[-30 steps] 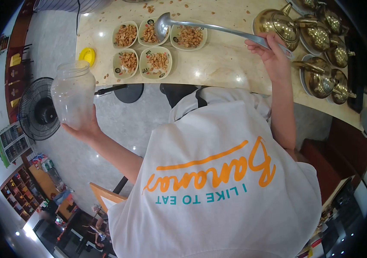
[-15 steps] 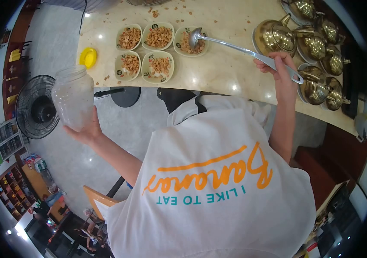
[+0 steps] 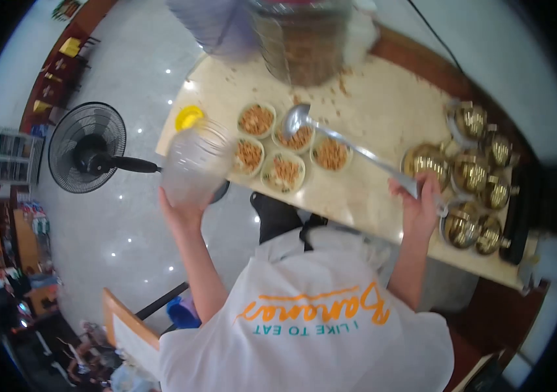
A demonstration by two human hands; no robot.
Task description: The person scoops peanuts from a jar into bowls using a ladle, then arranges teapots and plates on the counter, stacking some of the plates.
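1. The left hand (image 3: 185, 210) holds a see-through jar (image 3: 195, 164) low down, thumb and fingers spread around its base; the far fingers are hidden behind it.
2. The right hand (image 3: 420, 201) has its fingers curled around the handle end of a metal ladle (image 3: 357, 150), with the tip of the handle poking out past the palm.
3. The jar leans slightly, mouth toward the table (image 3: 383, 98), near the front left dish. The ladle's bowl shows over the middle back dish; whether it touches cannot be told.
4. Five small dishes (image 3: 283, 189) stand together, all with nuts (image 3: 286, 169) in them. The step in hand looks like ladling, with the ladle held between dishes and jar.
5. The next move, I judge, calls for a steady jar mouth and a level ladle, clear of the dish rims.
6. Farther out, a big tub (image 3: 301, 42) with brown contents is blurred and cut off at the top; a purplish stack (image 3: 208, 25) beside it is too smeared to name.
7. Blur and cloudy walls hide whether the jar holds anything; the inside of the ladle's bowl is unclear too.
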